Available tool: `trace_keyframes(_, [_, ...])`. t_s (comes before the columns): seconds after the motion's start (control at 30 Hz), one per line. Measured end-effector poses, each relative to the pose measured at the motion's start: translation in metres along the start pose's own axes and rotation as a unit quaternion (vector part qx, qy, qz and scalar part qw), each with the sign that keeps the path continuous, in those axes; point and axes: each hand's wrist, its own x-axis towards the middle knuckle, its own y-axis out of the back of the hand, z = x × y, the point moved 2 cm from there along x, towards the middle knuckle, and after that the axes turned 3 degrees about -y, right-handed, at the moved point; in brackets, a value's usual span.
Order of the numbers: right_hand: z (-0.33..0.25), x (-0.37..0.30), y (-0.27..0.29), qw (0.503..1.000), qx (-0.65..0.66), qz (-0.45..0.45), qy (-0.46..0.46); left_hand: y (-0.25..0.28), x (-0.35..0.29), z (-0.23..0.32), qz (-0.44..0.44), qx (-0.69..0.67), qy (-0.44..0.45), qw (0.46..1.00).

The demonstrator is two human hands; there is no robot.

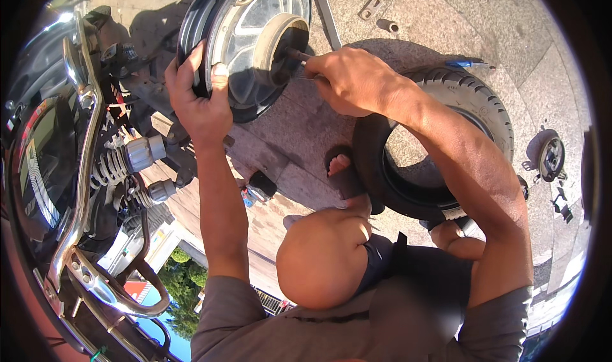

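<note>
A scooter hub wheel [245, 43] with a black rim and silver hub stands upright without a tyre. My left hand [203, 103] grips its near rim, thumb on the side face and fingers round the edge. At the hub's open, cup-shaped centre [280, 49], my right hand [350, 78] is closed, its fingertips by the axle. A thin metal bit shows under those fingers, but I cannot make out what they hold. A flat grey metal bar [325, 14] runs just beyond my right hand. Below my right forearm a loose black tyre [376, 139] lies on the paving.
To the left stands a motor scooter with chrome rails [92, 145] and spring shock absorbers [111, 167]. On the ground lie a metal plate [370, 8], a short sleeve [390, 26], a blue-handled tool [464, 63] and a round dark part [551, 156]. My sandalled foot [344, 174] is beside the tyre.
</note>
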Motion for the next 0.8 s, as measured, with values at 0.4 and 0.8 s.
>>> trace_keyframes(0.4, [0.037,-0.046,0.074,0.983,0.180,-0.012,-0.025,-0.004,0.013,0.000,0.013,-0.007,0.028,0.999])
trace_keyframes(0.8, [0.074,-0.111,0.106,0.982,0.086,0.162,-0.052,0.010,0.059,0.012,-0.151,-0.105,0.130,0.974])
